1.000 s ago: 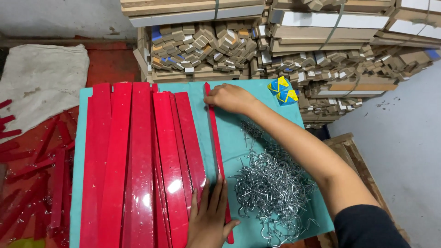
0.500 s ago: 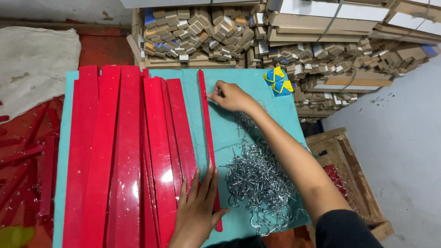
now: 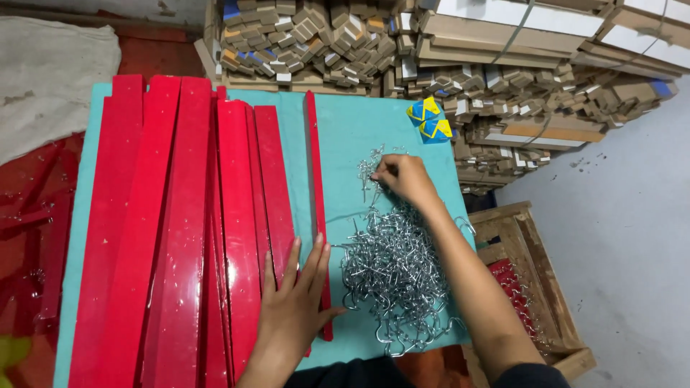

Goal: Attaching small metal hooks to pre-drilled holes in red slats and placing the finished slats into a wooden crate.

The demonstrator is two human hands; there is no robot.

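Note:
Several long glossy red strips [image 3: 180, 215] lie side by side on a teal table [image 3: 359, 129]. One narrow red strip [image 3: 315, 187] lies apart at their right. My left hand [image 3: 296, 305] rests flat, fingers spread, on the near ends of the red strips and against the narrow one. To the right spreads a heap of silver wire hooks [image 3: 394, 269]. My right hand [image 3: 402, 178] reaches over the heap and pinches at hooks along its far edge; whether it holds one is unclear.
Stacks of bundled cardboard pieces [image 3: 460, 50] fill the back and right. Two blue-and-yellow folded objects [image 3: 430, 118] sit at the table's far right corner. A wooden crate [image 3: 528, 280] stands below the right edge. More red strips [image 3: 29, 237] and a grey sack [image 3: 50, 79] lie left.
My right hand pulled back from the narrow strip's far end to the far edge of the hook heap. My left hand stayed on the strips' near ends.

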